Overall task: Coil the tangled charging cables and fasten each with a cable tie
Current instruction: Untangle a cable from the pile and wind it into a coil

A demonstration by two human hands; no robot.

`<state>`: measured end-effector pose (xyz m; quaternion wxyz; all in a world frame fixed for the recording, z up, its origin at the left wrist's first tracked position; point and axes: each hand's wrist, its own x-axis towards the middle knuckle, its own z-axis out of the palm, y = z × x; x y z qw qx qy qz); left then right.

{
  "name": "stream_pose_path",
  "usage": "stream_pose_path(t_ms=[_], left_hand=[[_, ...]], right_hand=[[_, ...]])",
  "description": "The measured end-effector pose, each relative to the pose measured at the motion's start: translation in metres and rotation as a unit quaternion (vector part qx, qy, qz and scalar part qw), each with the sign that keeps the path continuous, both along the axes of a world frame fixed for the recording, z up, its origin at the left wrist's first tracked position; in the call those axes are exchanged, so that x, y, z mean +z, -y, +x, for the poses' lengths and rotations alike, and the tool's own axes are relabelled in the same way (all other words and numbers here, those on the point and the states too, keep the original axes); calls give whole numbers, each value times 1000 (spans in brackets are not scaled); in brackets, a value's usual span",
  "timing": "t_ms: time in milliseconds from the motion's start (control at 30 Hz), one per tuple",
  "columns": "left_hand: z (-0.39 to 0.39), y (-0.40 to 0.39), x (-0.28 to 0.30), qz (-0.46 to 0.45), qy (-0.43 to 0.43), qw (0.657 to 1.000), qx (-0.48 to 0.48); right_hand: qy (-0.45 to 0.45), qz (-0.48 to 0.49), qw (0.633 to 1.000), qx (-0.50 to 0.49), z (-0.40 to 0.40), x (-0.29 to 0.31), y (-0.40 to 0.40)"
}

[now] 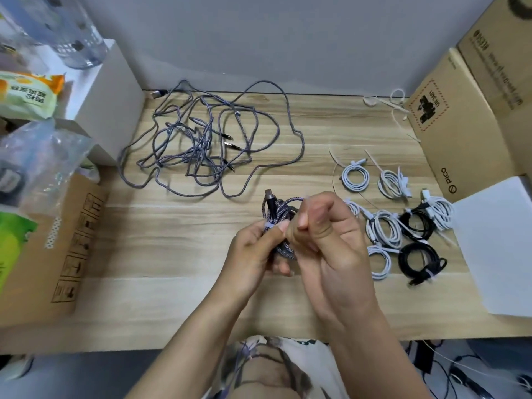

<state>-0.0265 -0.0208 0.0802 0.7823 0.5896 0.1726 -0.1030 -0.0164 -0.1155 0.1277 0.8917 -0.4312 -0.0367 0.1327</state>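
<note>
A coiled grey braided cable (277, 214) is held above the middle of the wooden table (172, 269). My left hand (253, 254) grips its lower part, thumb pressed on a pale cable tie (269, 226) wrapped round the coil. My right hand (331, 234) is curled tight against the coil's right side and pinches the tie's thin end. A tangle of grey braided cables (207, 139) lies at the back left. Several white coils (385, 228) and black coils (419, 256), each tied, lie at the right.
Cardboard boxes (460, 125) stand at the right and a white box (498, 249) in front of them. Another cardboard box (57, 240) and bagged goods (28, 93) crowd the left. Loose cable ties (335, 159) lie behind the finished coils.
</note>
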Motion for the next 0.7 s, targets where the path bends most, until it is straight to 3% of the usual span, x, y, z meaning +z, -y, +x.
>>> stream_pose_path(t_ms=[267, 400, 567, 700], left_hand=[[-1, 4, 2, 67, -18, 997, -35], [-6, 1, 4, 173, 20, 985, -15], [-13, -10, 20, 319, 117, 939, -58], [-16, -15, 25, 412, 157, 893, -91]], right_hand=[[78, -122, 989, 24, 12, -8, 29], [123, -240, 963, 12, 15, -5, 44], [171, -371, 912, 38, 15, -7, 50], [227, -414, 880, 50, 16, -4, 51]])
